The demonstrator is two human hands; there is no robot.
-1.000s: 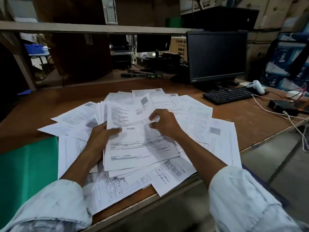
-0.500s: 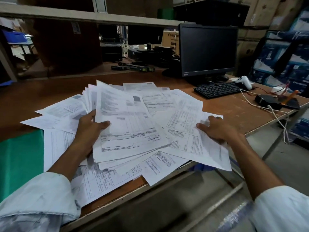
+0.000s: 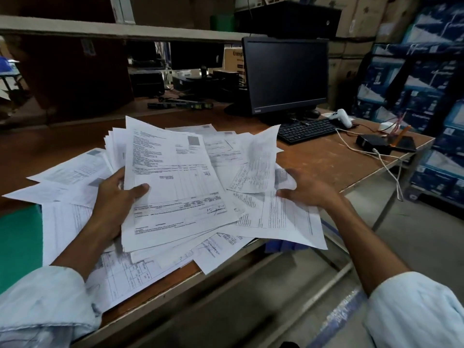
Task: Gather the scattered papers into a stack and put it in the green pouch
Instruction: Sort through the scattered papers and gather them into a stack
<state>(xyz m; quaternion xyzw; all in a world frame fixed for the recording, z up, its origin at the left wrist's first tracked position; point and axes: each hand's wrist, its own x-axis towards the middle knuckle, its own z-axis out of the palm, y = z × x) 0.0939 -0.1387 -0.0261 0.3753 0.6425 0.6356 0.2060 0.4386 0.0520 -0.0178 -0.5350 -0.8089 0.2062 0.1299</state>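
Now, stack (image 3: 173,187) lengthwise away in left hand (image 3: 115,202), fingers curled; loose sheet (image 3: 258,156) pinched in right hand (image 3: 308,189).

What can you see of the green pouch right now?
The green pouch shows only as a matte green patch lying flat on the desk at the near left, cut off by the picture's edge. Loose papers overlap its right edge and the left sleeve hides its near part. No opening or zip shows. The left hand and right hand grip papers, not the pouch.
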